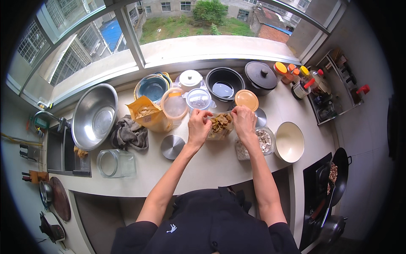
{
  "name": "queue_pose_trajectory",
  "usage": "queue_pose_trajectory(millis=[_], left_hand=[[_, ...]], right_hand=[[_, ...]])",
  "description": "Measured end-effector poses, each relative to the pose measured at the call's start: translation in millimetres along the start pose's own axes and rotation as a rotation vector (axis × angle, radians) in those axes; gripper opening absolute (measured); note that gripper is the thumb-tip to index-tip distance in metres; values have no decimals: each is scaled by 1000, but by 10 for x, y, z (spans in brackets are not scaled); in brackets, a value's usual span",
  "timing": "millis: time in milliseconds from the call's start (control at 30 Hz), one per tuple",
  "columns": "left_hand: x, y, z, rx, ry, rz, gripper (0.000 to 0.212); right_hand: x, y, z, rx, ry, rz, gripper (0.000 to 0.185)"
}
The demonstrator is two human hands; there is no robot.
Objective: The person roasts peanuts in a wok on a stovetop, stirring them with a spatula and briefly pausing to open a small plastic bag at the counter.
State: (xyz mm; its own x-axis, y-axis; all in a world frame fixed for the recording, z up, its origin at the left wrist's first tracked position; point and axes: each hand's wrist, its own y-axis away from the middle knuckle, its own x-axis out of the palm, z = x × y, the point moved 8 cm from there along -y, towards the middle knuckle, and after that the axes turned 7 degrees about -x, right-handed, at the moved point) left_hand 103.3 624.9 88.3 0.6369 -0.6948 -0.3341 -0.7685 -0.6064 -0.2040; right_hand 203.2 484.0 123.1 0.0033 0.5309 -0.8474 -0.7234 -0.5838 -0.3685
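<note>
A clear plastic bag of dried brown slices [220, 123] hangs between my two hands over the counter. My left hand [199, 126] pinches its upper left edge, and my right hand [245, 122] pinches its upper right edge. Under my right forearm stands a glass jar of pale cubes [265, 139]. Left of my left forearm lies a round metal lid [173, 147], with an open glass jar [116, 163] on its side farther left. An orange pouch [151, 116] stands open beyond it, pale pieces showing inside. A second metal lid [260, 116] is partly hidden behind my right hand.
A steel basin [95, 116] leans by the sink beside a grey cloth [130, 132]. Plastic containers, a black pot [225, 83] and a lidded dark pot [260, 77] line the window side. At right are a cream bowl [289, 142], condiment bottles and a wok [341, 177] on the stove.
</note>
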Motion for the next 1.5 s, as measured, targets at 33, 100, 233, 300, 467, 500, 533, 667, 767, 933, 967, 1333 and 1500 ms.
queue_pose_trajectory(millis=[33,100,233,300,467,500,533,667,767,933,967,1333,1500], left_hand=[[34,-4,27,14,-37,17,18],[43,-19,76,42,-117,48,19],[-73,30,156,-39,-39,95,16],[-133,64,155,-50,-55,112,18],[-211,173,101,19,-39,78,22],[-189,223,47,-5,6,98,23],[-230,280,-35,-20,-18,100,24],[-153,612,-158,-84,96,145,20],[170,951,-391,-126,149,232,17],[1160,1664,-896,-118,258,474,16],[1365,1823,-1017,-124,267,513,15],[3559,3861,-2508,26,236,1202,45],[3991,4197,-2840,424,-160,1258,82]], right_hand=[[20,11,-36,1,8,7,6],[31,49,-36,17,23,40,6],[-334,312,184,83,-65,-25,7],[-573,552,249,125,-153,-55,9],[-1115,1381,65,343,-331,-37,15],[-1267,1582,-43,394,-338,-53,15],[-1405,1738,-122,423,-339,-46,14],[-2214,2330,-530,515,-240,-202,15],[-2948,2858,-987,571,-66,-326,13],[-4079,3971,-1792,583,389,-318,13],[-4237,4160,-1944,586,493,-281,14],[-3857,5380,-3080,267,772,443,14],[-4537,4806,-2950,268,600,24,15]])
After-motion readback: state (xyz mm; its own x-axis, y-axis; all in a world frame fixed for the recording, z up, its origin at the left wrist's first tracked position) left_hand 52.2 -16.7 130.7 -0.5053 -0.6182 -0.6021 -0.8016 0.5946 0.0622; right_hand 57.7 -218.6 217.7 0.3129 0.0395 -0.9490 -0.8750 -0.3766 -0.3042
